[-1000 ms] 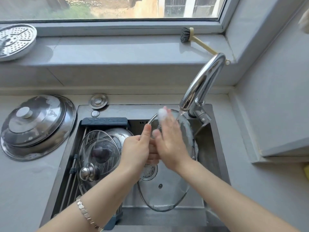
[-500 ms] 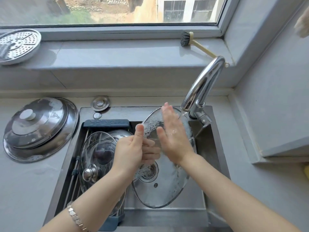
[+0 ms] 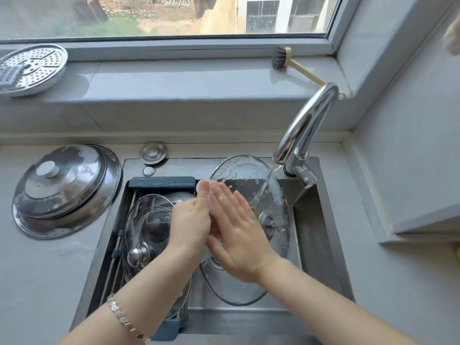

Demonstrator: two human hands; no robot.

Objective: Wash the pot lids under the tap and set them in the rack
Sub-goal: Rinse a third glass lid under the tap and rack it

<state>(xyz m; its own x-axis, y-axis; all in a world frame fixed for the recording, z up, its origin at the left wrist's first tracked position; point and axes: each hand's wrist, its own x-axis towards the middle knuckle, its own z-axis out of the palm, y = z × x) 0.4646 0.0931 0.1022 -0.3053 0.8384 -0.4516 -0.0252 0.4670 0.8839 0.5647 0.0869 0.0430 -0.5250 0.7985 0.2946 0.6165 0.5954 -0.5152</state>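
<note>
Head view:
- Lid [image 3: 249,175]: clear glass w/ metal rim, wet, suds and droplets on the far part. Held tilted over the sink [image 3: 313,232], far edge up, near edge low. Knob [image 3: 267,220] shows through the glass, right of centre.
- Tap [image 3: 306,125]: running; stream [image 3: 267,185] hits the lid's far-right area.
- Left hand [image 3: 190,220]: grips the lid's left rim, thumb [image 3: 204,192] up on the near face w/ foam at its tip. Other fingers hidden behind; cannot tell how they lie.
- Right hand [image 3: 241,235]: flat on the glass, fingers [image 3: 231,197] straight, slightly spread, pointing far-left.
- Rack [image 3: 161,182]: left half of sink; holds racked lids [image 3: 146,220], glass, one steel knob showing.
- Steel lids [image 3: 64,190]: stacked on counter, left.
</note>
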